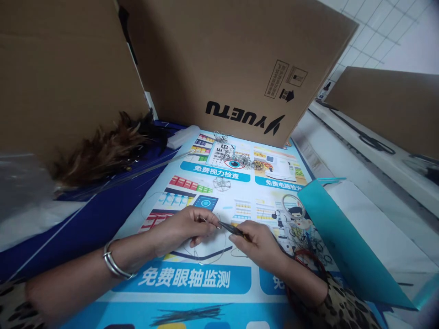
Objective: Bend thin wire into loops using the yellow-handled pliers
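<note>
Mid-frame: left hand (pixel 194 225) pinches wire (pixel 225 246), right hand (pixel 256 240) grips pliers (pixel 233 229); piece apparently unfinished. Wire ball (pixel 222 184) above looks done; straight wires (pixel 192 314), bottom, unbent.

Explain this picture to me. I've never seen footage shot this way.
There is no machine here: a person works with two bare hands, seen by a camera worn on the head, looking forward and down. The left hand pinches thin wire; the right hand holds pliers, their tips near the left hand. Beneath lies a printed sheet bearing a round wire tangle and, nearest the camera, dark straight strands. Brown feathers are at left; printed cardboard stands behind.
</note>
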A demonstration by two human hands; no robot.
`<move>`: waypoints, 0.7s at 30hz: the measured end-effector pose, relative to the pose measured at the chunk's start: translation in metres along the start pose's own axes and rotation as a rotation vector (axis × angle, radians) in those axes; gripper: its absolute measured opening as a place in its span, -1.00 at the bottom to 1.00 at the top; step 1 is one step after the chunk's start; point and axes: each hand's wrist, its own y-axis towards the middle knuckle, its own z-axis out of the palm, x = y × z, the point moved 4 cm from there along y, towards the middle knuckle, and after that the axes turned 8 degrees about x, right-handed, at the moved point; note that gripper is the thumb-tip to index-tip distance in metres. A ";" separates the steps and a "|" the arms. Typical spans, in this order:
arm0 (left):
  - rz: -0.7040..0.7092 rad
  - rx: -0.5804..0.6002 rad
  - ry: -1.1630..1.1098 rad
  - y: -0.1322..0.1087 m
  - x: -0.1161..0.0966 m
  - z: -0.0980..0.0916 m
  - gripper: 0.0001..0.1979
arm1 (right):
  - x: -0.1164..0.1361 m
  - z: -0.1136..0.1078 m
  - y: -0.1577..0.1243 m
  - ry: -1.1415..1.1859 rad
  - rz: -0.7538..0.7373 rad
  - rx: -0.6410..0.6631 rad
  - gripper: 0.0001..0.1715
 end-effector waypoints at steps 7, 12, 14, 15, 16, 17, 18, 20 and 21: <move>-0.026 -0.050 0.030 0.003 0.000 0.001 -0.80 | -0.002 0.002 0.001 0.000 -0.004 -0.020 -0.65; 0.041 -0.114 0.103 0.001 -0.006 0.002 -0.81 | -0.002 0.002 0.001 0.005 -0.010 -0.040 -0.66; 0.055 -0.126 0.123 0.000 -0.008 0.002 -0.80 | -0.002 0.002 0.001 0.012 -0.010 -0.044 -0.66; 0.066 -0.121 0.132 -0.001 -0.008 0.002 -0.79 | -0.002 0.002 0.000 0.016 -0.011 -0.045 -0.66; 0.076 -0.112 0.142 -0.001 -0.008 0.002 -0.78 | -0.002 0.002 0.000 0.021 -0.011 -0.046 -0.66; 0.087 -0.101 0.149 -0.001 -0.008 0.002 -0.77 | -0.002 0.002 0.000 0.026 -0.012 -0.046 -0.66; 0.095 -0.093 0.152 -0.001 -0.008 0.002 -0.76 | -0.002 0.002 0.000 0.030 -0.013 -0.045 -0.65; 0.103 -0.086 0.156 0.000 -0.006 0.002 -0.76 | -0.002 0.002 0.000 0.036 -0.016 -0.042 -0.65; 0.105 -0.089 0.156 0.000 -0.006 0.001 -0.76 | -0.002 0.002 0.000 0.039 -0.017 -0.038 -0.65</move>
